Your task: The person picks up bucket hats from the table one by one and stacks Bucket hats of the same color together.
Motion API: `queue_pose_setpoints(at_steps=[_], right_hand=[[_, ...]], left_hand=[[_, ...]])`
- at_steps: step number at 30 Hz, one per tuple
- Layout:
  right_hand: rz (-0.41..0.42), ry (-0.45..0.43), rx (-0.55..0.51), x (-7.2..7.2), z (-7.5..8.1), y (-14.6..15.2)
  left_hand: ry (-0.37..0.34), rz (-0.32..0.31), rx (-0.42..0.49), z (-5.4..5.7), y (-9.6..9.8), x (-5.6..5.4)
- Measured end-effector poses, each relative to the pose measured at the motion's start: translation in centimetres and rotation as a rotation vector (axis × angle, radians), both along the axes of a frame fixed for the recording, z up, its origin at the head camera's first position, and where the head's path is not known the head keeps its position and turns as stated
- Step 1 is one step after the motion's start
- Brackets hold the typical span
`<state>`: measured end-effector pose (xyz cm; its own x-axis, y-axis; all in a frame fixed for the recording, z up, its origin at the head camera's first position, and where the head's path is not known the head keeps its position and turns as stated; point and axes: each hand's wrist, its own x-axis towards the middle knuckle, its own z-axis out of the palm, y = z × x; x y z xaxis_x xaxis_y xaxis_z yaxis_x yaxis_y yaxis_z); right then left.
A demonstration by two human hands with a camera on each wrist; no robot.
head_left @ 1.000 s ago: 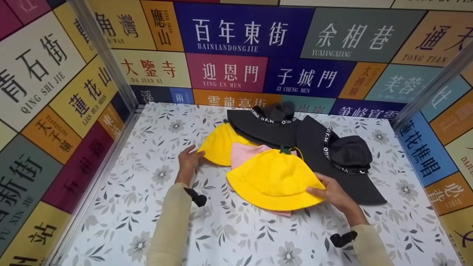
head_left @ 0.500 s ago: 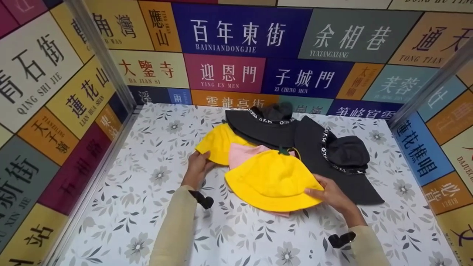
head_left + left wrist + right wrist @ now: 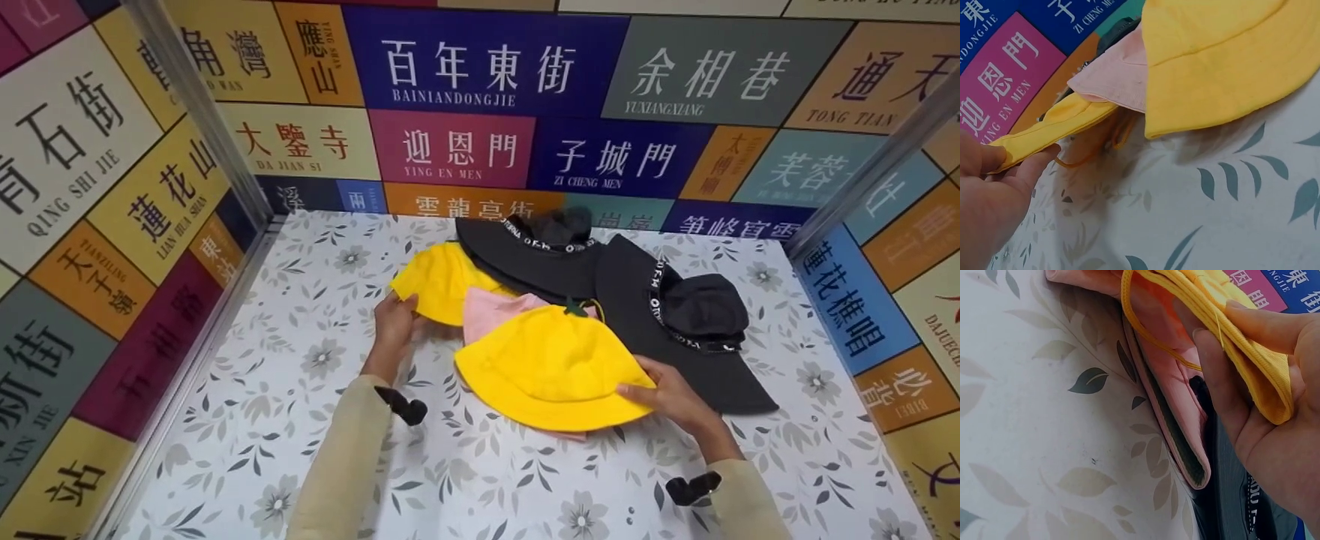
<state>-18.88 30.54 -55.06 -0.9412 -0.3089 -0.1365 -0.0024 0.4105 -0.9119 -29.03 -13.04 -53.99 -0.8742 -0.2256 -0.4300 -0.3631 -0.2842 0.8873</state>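
My right hand (image 3: 679,397) pinches the brim edge of the front yellow bucket hat (image 3: 555,360), which has a green leaf-shaped top. In the right wrist view the brim of that hat (image 3: 1266,388) lies folded between thumb and fingers, with a yellow cord hanging by it. A second yellow hat (image 3: 442,281) lies further left, and my left hand (image 3: 395,326) pinches its brim. The left wrist view shows that brim (image 3: 1044,132) lifted off the table. A pink hat (image 3: 491,311) sits between the two, mostly covered by the front yellow one.
Behind the yellow hats lies a black hat (image 3: 525,255) with white lettering on its band. Another black hat (image 3: 705,307) is at the right. The floral-patterned table (image 3: 450,487) meets sign-printed walls (image 3: 480,67) at the back and sides.
My left hand has moved from the side of the left yellow hat onto its brim and now raises that edge slightly. The right hand keeps its hold, nearly still.
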Motion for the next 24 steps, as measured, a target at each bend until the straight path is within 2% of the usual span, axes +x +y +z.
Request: queue_pose_setpoints(at_steps=[6,17,24], right_hand=[[-0.02,-0.043,0.0,0.1,0.0,0.0],[-0.046,-0.048,0.047,0.3,-0.2,0.1],[-0.045,-0.043,0.051,0.3,-0.7,0.0]], left_hand=[[0.088,0.032,0.015,1.2,-0.8,0.5],[0.217,0.096,0.253,3.2,-2.3,1.2],[0.259,0.124,0.253,4.5,-3.2,1.8]])
